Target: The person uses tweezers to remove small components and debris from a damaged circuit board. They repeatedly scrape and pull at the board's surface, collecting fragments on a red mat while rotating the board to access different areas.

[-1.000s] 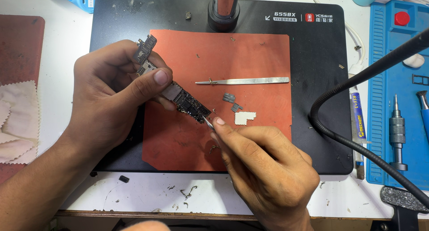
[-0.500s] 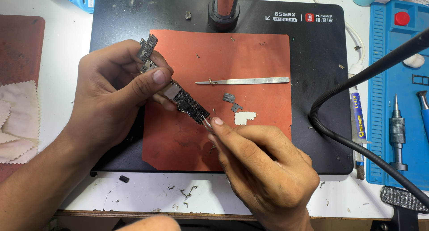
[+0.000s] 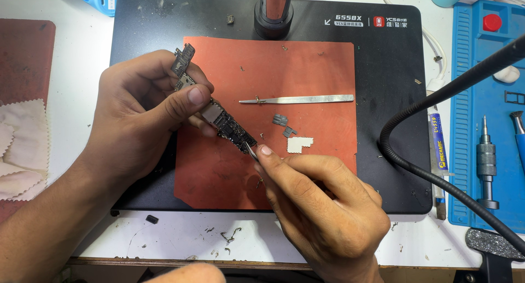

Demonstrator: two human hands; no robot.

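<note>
Left hand [image 3: 139, 121] has a narrow circuit board [image 3: 219, 116] pinched between thumb and fingers, held up at a slant over the orange mat [image 3: 306, 69]. The right hand [image 3: 322, 206] is closed around a thin metal tool [image 3: 251, 150], fingers tight on it, tip touching the board's lower end. Only the tool's tip pokes out past the fingertips, so honestly can't tell if it's tweezers or a pick.

Biggest thing down there is the black work pad [image 3: 383, 97], with the orange mat on top of it. The dark post [image 3: 275, 9] at the pad's top edge is cut off by the frame. A black bendy hose [image 3: 437, 108] sweeps in from the right, both ends out of view. The blue tray [image 3: 492, 124] on the right is cut off too, a screwdriver [image 3: 485, 162] lying in it.

On the mat: a flat metal blade [image 3: 306, 99], then a white jagged scrap [image 3: 299, 144] and little grey metal bits [image 3: 283, 124] just beside it.

The board itself is dark, packed with tiny parts, a silver patch near the thumb. Its middle is hidden under the thumb.
</note>
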